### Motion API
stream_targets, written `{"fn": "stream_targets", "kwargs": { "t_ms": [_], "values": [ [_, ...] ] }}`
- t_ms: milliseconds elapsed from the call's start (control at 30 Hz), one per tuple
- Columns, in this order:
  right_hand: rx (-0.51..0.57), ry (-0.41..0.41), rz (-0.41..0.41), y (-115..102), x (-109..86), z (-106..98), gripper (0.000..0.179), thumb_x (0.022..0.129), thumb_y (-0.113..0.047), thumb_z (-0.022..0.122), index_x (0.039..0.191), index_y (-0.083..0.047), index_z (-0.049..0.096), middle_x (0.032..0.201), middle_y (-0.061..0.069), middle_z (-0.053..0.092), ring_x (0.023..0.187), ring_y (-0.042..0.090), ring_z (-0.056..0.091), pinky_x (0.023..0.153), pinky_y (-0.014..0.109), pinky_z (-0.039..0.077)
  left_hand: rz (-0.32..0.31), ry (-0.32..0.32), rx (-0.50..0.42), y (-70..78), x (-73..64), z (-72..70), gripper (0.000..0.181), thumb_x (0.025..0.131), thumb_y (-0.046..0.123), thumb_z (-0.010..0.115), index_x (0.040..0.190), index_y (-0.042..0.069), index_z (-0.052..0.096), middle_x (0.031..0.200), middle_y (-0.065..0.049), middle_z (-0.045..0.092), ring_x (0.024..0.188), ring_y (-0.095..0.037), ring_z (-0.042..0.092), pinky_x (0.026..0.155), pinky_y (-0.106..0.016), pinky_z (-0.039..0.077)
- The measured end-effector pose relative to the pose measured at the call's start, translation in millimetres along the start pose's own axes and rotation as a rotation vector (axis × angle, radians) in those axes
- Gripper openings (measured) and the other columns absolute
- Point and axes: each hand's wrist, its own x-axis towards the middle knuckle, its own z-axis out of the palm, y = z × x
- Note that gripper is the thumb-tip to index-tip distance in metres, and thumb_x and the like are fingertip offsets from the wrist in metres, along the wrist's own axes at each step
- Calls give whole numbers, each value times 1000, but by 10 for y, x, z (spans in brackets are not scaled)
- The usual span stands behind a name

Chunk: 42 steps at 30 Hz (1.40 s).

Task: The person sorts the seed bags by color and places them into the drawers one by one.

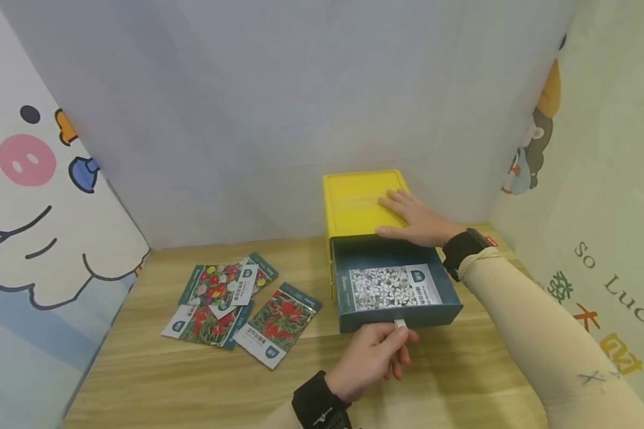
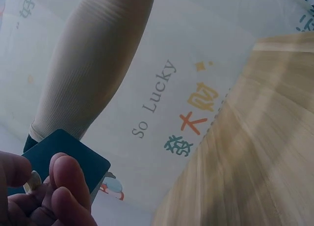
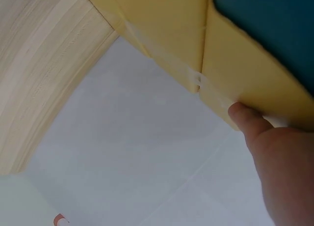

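A yellow box (image 1: 362, 199) stands against the back wall, with its dark teal drawer (image 1: 402, 316) pulled out toward me. Inside the drawer lies a seed packet (image 1: 389, 287) printed with white flowers. My left hand (image 1: 370, 357) pinches the small pale pull tab (image 1: 400, 323) at the drawer's front; the left wrist view shows the tab (image 2: 33, 182) between thumb and finger. Spread flat, my right hand (image 1: 421, 220) rests on top of the yellow box. In the right wrist view a finger of that hand (image 3: 284, 162) touches the yellow surface (image 3: 245, 73).
Left of the box, a loose overlapping pile of flower seed packets (image 1: 214, 304) lies on the wooden table (image 1: 193, 381). One packet with red flowers (image 1: 279, 325) lies closest to the drawer. A grey back wall (image 1: 236, 149) and printed side panels (image 1: 595, 208) enclose the table.
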Motion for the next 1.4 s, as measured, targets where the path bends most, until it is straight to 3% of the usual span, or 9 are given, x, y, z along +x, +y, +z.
{"fn": "stream_targets", "kwargs": {
  "t_ms": [733, 1067, 1400],
  "values": [
    [19, -26, 17, 21, 13, -16, 83, 89, -60, 54, 153, -18, 24, 160, 11, 10, 147, 29, 0, 112, 59, 9, 33, 46, 90, 83, 326, -196, 34, 101, 30, 47, 98, 5, 70, 67, -1, 60, 50, -12, 55, 46, -25, 41],
    [29, -42, 12, 27, 8, -32, 81, 91, -59, 52, 153, -18, 23, 160, 12, 9, 147, 30, -1, 112, 59, 9, 62, 72, 137, 190, 465, -288, 34, 102, 30, 46, 97, 5, 70, 68, -4, 60, 53, -21, 57, 48, -29, 44],
    [46, -56, 11, 10, 13, -46, 80, 92, -59, 50, 154, -17, 22, 160, 12, 8, 147, 29, -2, 111, 60, 8, 40, 113, 139, 244, 640, -377, 32, 102, 28, 47, 96, 6, 69, 69, -4, 60, 52, -16, 56, 50, -27, 43]
  ]
}}
